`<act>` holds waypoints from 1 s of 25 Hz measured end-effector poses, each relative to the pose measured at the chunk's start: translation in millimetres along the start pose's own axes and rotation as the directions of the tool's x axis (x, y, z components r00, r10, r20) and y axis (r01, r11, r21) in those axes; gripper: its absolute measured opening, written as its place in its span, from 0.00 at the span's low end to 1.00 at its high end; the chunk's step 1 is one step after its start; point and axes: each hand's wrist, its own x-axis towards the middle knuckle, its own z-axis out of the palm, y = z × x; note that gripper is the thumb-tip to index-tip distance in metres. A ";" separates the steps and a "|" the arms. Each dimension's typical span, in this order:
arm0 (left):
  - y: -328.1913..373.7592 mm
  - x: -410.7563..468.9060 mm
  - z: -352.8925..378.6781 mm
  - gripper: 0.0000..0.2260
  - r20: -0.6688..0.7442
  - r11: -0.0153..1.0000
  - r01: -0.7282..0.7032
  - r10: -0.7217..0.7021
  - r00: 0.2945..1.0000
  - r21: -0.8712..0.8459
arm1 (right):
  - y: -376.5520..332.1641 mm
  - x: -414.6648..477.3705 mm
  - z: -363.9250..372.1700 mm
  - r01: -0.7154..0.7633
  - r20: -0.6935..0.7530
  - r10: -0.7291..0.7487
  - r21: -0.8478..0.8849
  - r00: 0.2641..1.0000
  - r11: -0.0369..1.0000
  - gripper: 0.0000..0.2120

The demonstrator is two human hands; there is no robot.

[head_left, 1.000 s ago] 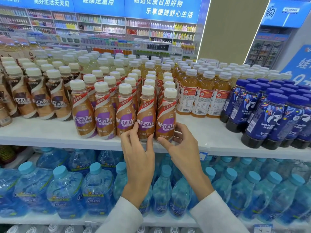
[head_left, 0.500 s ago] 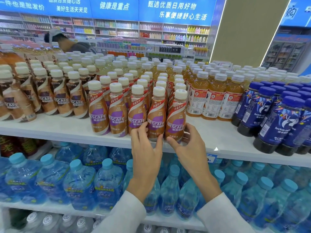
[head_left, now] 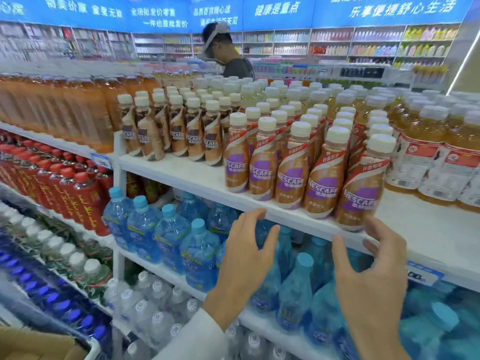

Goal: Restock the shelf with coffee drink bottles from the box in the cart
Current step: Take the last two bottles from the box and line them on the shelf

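Observation:
A front row of Nescafe coffee drink bottles (head_left: 291,167) with white caps and purple-brown labels stands on the white shelf (head_left: 197,178), more rows behind. My left hand (head_left: 246,258) hovers just below the shelf's front edge, fingers apart and empty. My right hand (head_left: 374,276) is also open and empty, below and in front of the rightmost front bottle (head_left: 361,188), not touching it. A corner of the cardboard box (head_left: 39,344) shows at the bottom left.
Darker Nescafe bottles (head_left: 179,131) and orange tea bottles (head_left: 85,113) stand to the left, yellow tea bottles (head_left: 426,152) to the right. Blue water bottles (head_left: 168,229) fill the shelf below, red bottles (head_left: 72,196) at left. A person (head_left: 228,55) stands behind the display.
Both hands have let go of the front coffee bottles and pulled back below the shelf edge. The view has swung left, bringing the box corner and the left shelves into sight.

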 end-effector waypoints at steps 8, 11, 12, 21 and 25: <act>-70.8 35.5 -93.1 0.14 -0.100 0.995 0.101 -0.102 0.990 -0.012 | -47.3 -31.8 106.6 0.068 0.197 -0.084 0.088 0.977 0.994 0.21; -103.0 72.9 -143.9 0.16 -0.138 0.993 0.110 -0.114 0.984 -0.041 | -81.8 -33.7 168.8 0.009 0.386 -0.031 0.057 0.922 0.998 0.21; -113.2 87.7 -160.5 0.16 -0.159 0.993 0.105 -0.114 0.981 -0.060 | -93.2 -31.1 189.1 0.008 0.435 -0.018 0.024 0.900 1.000 0.23; -172.8 213.0 -233.7 0.23 -0.126 0.996 0.072 -0.078 0.989 -0.056 | -116.7 53.1 319.3 -0.063 0.222 0.108 -0.202 0.969 0.977 0.34; -178.9 229.2 -226.5 0.27 -0.170 0.998 0.070 -0.070 0.983 -0.009 | -109.2 79.8 333.8 -0.105 0.163 0.132 -0.163 0.978 0.981 0.38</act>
